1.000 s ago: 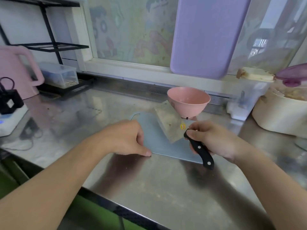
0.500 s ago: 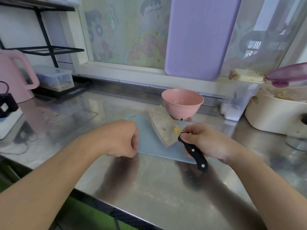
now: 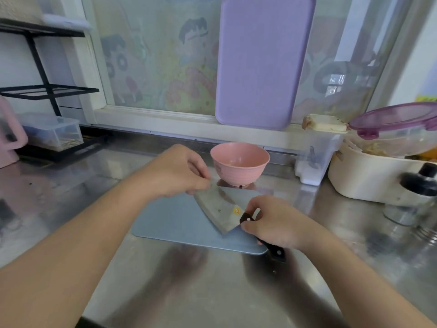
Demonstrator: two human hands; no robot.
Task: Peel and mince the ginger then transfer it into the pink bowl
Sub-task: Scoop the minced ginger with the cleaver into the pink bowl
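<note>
My right hand [image 3: 272, 223] grips the black handle of a cleaver [image 3: 220, 208], whose broad blade lies tilted over the blue cutting board [image 3: 172, 221]. Bits of minced ginger cling to the blade's face. My left hand [image 3: 175, 172] is at the blade's far tip, with fingertips curled and touching its top corner. Just behind the board stands the pink bowl [image 3: 240, 162]; what lies inside it cannot be made out. No whole ginger piece is visible.
A purple cutting board [image 3: 262, 60] leans on the window. A clear container [image 3: 314, 157], a cream pot [image 3: 373, 176] with a purple lid and a dark-capped bottle [image 3: 423, 183] stand right. A black rack [image 3: 47, 91] and clear box [image 3: 52, 131] stand left.
My left hand left the board's left edge and reached forward to the tip of the cleaver blade. The cleaver has tilted flatter while my right hand stays on the handle.
</note>
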